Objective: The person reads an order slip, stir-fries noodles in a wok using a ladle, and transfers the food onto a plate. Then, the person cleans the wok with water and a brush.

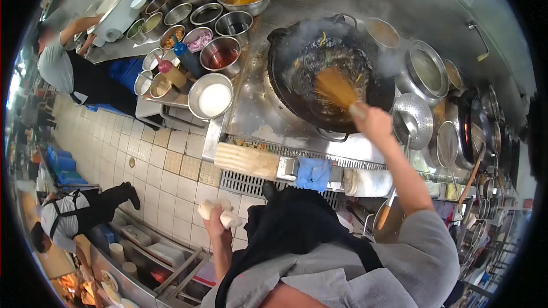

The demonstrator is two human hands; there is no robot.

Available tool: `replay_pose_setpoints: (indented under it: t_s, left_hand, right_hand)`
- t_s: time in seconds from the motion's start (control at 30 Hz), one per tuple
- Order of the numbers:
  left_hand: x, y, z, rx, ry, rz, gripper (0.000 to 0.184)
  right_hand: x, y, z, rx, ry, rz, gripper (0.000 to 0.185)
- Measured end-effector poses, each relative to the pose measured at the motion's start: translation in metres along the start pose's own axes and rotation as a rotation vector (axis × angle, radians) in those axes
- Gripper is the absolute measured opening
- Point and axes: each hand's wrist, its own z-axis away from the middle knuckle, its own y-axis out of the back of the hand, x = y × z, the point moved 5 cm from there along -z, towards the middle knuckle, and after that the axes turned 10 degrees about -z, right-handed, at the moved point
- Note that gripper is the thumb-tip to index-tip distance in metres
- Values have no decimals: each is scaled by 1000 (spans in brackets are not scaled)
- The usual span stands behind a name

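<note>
My right hand point(374, 121) is closed around the bound end of a bamboo wok brush point(335, 87). The brush's bristles spread inside a large black wok point(283, 88), against its wet, steaming inner surface, where a few small food scraps cling. Low at my left side, away from the stove, my left hand point(216, 222) is wrapped round a bunched off-white cloth point(229, 217). The wok sits on the metal stove top and has loop handles at its far and near rims.
Left of the wok stand several steel bowls, including one of white powder point(214, 100), and squeeze bottles point(171, 73). A perforated strainer point(412, 120) and pots lie to the right. A blue cloth point(313, 173) hangs on the front rail. Two people work at the left.
</note>
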Motion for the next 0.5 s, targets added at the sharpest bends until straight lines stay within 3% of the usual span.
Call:
replay_pose_setpoints:
  t_s: [0.07,0.2,0.27,0.33,0.43,0.5]
  left_hand:
    - [0,2,-1,19,-4,-3,34]
    - [5,-9,-12,-51,-39,-40,34]
    - [7,-20,-12,-92,-57,-63,34]
    - [13,-30,-14,-112,-87,-77,36]
    - [2,-15,-9,-42,-83,-62,37]
    - [-9,0,-7,-25,-12,-37,34]
  right_hand:
    - [48,19,-46,196,-28,-54,29]
    - [25,24,-123,382,-163,-232,27]
    - [0,-26,-106,336,-21,-176,25]
    - [-36,-18,-46,246,129,-211,25]
    - [-19,7,15,52,62,-62,25]
    - [41,23,6,49,29,11,24]
